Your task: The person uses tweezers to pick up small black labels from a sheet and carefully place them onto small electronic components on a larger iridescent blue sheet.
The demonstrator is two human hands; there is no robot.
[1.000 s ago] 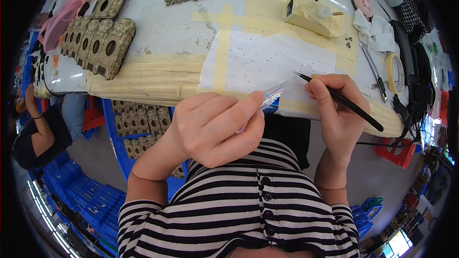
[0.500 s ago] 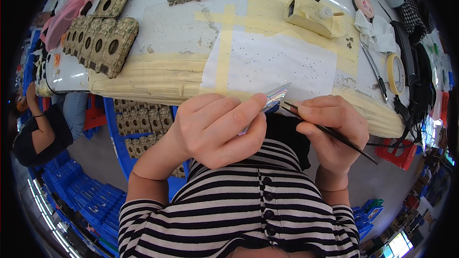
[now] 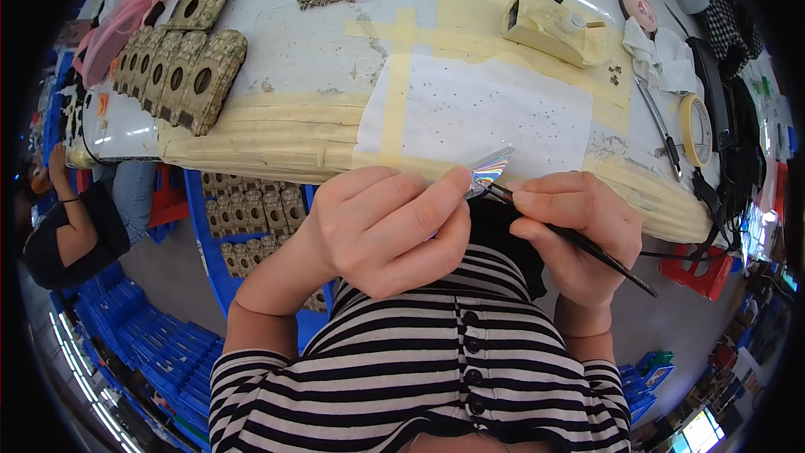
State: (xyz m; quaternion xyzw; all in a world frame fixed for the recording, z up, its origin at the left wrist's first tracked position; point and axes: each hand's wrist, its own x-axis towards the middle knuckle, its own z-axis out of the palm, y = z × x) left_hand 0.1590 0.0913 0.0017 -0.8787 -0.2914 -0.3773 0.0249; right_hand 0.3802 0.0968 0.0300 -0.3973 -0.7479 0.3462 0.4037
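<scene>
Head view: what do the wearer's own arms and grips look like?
The left grip and right grip are bare hands, with no glove or ring showing. The forearms are uncovered too, without a visible watch; the short sleeves carry black and pale stripes.

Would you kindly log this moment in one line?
left hand: holds shiny piece; right hand: black tweezers, tip at piece; white paper: specks

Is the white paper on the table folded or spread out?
Spread out: the white paper lies flat on the table, tiny pieces scattered across it, yellow tape near its left edge.
</scene>
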